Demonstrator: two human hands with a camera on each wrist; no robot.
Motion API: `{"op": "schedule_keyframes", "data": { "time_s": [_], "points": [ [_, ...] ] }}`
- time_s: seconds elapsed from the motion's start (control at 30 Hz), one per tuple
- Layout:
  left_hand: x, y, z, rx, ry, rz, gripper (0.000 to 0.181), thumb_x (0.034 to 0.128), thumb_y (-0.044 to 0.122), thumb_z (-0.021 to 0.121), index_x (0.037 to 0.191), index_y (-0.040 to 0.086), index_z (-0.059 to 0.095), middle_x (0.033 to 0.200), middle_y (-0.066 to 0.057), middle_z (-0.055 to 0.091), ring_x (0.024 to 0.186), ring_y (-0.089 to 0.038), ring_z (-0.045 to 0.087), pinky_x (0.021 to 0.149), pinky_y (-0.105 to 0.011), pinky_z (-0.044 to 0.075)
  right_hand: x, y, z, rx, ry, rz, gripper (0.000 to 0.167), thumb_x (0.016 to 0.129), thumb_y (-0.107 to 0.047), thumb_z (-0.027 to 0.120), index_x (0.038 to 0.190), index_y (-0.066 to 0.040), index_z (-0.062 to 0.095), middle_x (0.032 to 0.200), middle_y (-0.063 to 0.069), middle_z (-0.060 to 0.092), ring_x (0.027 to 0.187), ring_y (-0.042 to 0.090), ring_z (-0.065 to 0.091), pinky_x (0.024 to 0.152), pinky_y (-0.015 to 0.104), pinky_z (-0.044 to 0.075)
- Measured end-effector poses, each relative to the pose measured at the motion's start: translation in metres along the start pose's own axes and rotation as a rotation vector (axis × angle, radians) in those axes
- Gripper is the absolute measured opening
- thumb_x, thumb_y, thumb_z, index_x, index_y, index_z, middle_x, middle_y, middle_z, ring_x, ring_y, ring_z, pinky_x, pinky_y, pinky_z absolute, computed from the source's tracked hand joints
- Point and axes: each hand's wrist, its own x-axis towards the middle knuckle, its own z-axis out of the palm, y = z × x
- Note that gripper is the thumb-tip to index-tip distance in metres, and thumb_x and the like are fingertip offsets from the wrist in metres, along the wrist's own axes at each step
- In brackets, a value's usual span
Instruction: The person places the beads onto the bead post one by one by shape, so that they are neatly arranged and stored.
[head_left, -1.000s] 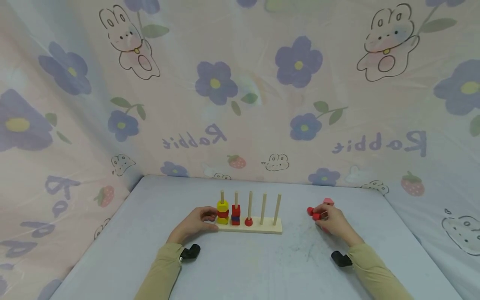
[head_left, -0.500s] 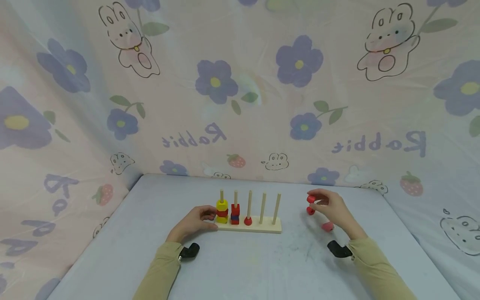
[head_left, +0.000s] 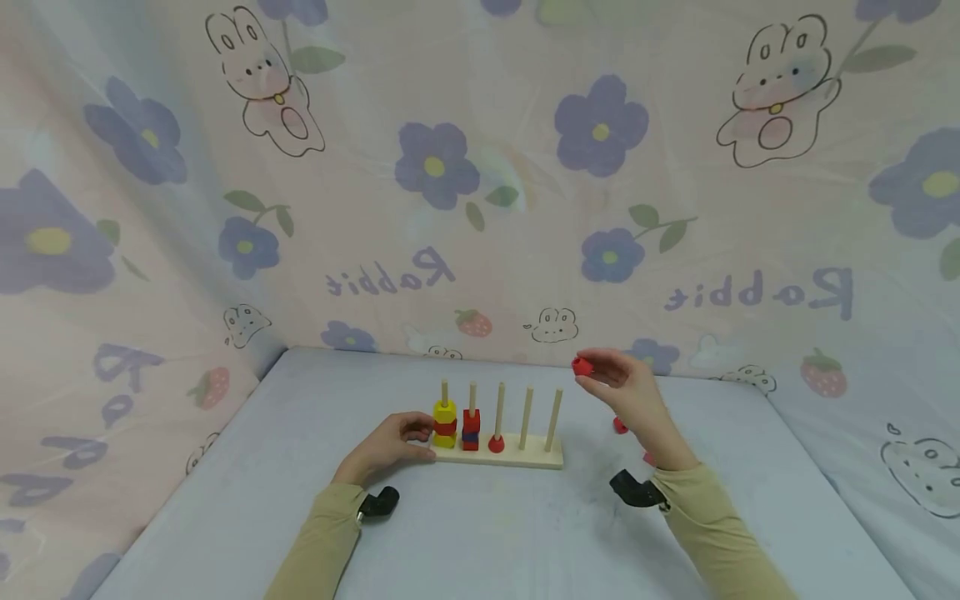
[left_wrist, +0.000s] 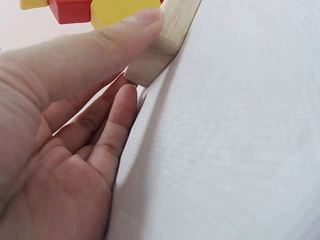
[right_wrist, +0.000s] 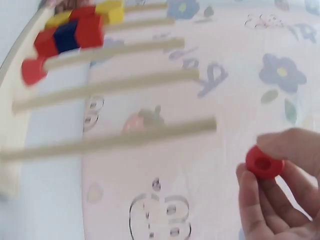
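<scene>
A wooden peg stand (head_left: 517, 454) with several upright pegs stands mid-table in the head view. Yellow and red beads (head_left: 445, 412) fill its leftmost peg, and red and blue blocks (head_left: 471, 421) sit on the second. At the bottom of the third peg is a red cone-like bead (head_left: 497, 445); the two right pegs are bare. My left hand (head_left: 388, 443) holds the stand's left end, thumb against the wood (left_wrist: 152, 57). Raised to the right of the pegs, my right hand (head_left: 628, 396) pinches a red bead (head_left: 582, 367), whose hole shows in the right wrist view.
A loose red bead (head_left: 620, 426) lies on the white table (head_left: 480, 533) below my right hand. Partly hidden by the wrist is a pinkish-red piece (head_left: 648, 457). A curtain (head_left: 510, 233) printed with rabbits and flowers hangs behind the table.
My right hand has picked up the red bead from the table on the right and carried it up and left towards the pegs. The left hand stays at the stand.
</scene>
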Motion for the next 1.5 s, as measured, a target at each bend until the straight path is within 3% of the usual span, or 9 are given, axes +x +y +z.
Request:
{"op": "schedule_keyframes", "data": {
  "time_s": [0.13, 0.37, 0.63, 0.83, 1.07, 1.5],
  "points": [
    [-0.001, 0.000, 0.000, 0.005, -0.002, -0.005, 0.053, 0.0745, 0.011, 0.082, 0.121, 0.002, 0.059, 0.112, -0.007, 0.060, 0.098, -0.022, 0.056, 0.091, -0.035, 0.048, 0.001, -0.008, 0.024, 0.105, 0.031, -0.050, 0.040, 0.082, 0.003, 0.072, 0.118, 0.008, 0.058, 0.112, 0.022, 0.062, 0.097, 0.015, 0.065, 0.082, 0.026, 0.052],
    [0.000, -0.003, -0.001, 0.005, -0.015, -0.009, 0.053, 0.0746, 0.015, 0.083, 0.121, 0.005, 0.059, 0.115, -0.005, 0.059, 0.099, -0.021, 0.056, 0.089, -0.029, 0.048, 0.001, -0.015, 0.060, 0.174, -0.038, -0.074, 0.037, 0.082, 0.007, 0.070, 0.117, 0.006, 0.059, 0.115, 0.024, 0.059, 0.101, 0.022, 0.063, 0.084, 0.028, 0.052],
    [0.000, -0.003, -0.001, 0.001, -0.016, -0.014, 0.053, 0.0745, 0.016, 0.083, 0.121, 0.006, 0.059, 0.115, -0.005, 0.059, 0.100, -0.022, 0.056, 0.091, -0.031, 0.048, -0.003, -0.041, 0.088, 0.055, -0.088, -0.126, 0.032, 0.082, 0.011, 0.067, 0.113, 0.009, 0.059, 0.110, 0.021, 0.063, 0.102, 0.035, 0.061, 0.094, 0.049, 0.045],
    [0.000, -0.003, -0.001, 0.004, -0.021, -0.003, 0.053, 0.0748, 0.017, 0.083, 0.121, 0.006, 0.059, 0.114, -0.005, 0.059, 0.100, -0.022, 0.055, 0.090, -0.030, 0.048, -0.001, -0.031, 0.097, 0.073, -0.062, -0.141, 0.032, 0.082, 0.010, 0.068, 0.113, 0.010, 0.059, 0.107, 0.020, 0.064, 0.100, 0.031, 0.061, 0.095, 0.049, 0.044],
    [0.001, -0.005, -0.001, -0.002, -0.023, 0.019, 0.053, 0.0756, 0.014, 0.082, 0.121, 0.004, 0.058, 0.116, -0.006, 0.059, 0.100, -0.022, 0.056, 0.090, -0.028, 0.048, 0.001, -0.016, 0.105, 0.131, -0.052, -0.096, 0.035, 0.083, 0.010, 0.068, 0.116, 0.011, 0.057, 0.111, 0.023, 0.061, 0.101, 0.033, 0.059, 0.086, 0.028, 0.050],
    [0.001, -0.004, -0.001, -0.004, -0.021, 0.020, 0.051, 0.0756, 0.014, 0.082, 0.121, 0.004, 0.059, 0.115, -0.006, 0.059, 0.100, -0.022, 0.055, 0.089, -0.027, 0.048, -0.013, -0.001, 0.124, 0.013, 0.085, -0.132, 0.036, 0.080, 0.009, 0.071, 0.112, 0.009, 0.056, 0.106, 0.022, 0.062, 0.096, 0.035, 0.061, 0.090, 0.047, 0.048]
  ]
}}
